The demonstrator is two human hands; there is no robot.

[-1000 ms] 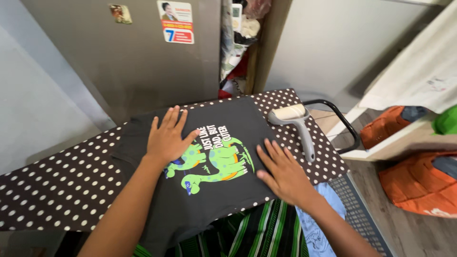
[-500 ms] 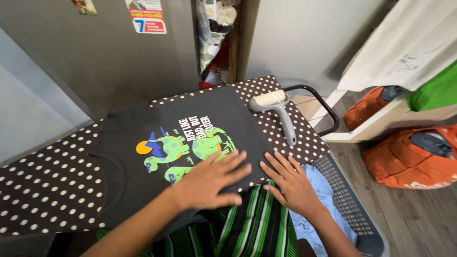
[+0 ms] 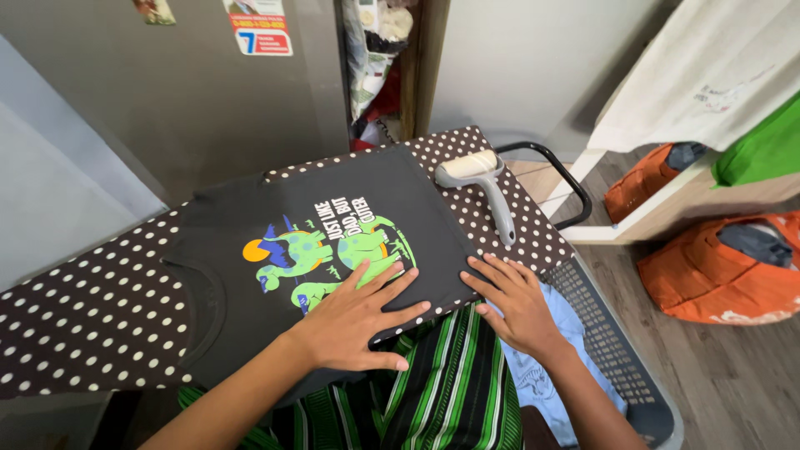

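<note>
So there's a dark grey cotton t-shirt with a green dinosaur print [image 3: 333, 242] spread flat on a brown ironing board with white polka dots [image 3: 83, 317]. The left hand [image 3: 354, 317] lies palm down on the shirt's near edge, fingers spread wide, gripping nothing. The right hand [image 3: 517, 302] sits at 3 o'clock from it, also flat and open, fingertips on the shirt's hem corner. A grey plastic lint roller with a cream roll [image 3: 483, 187] lies on the board at 12 o'clock from the right hand, apart from it. Green-and-black striped fabric [image 3: 450, 383] hangs below the hands.
</note>
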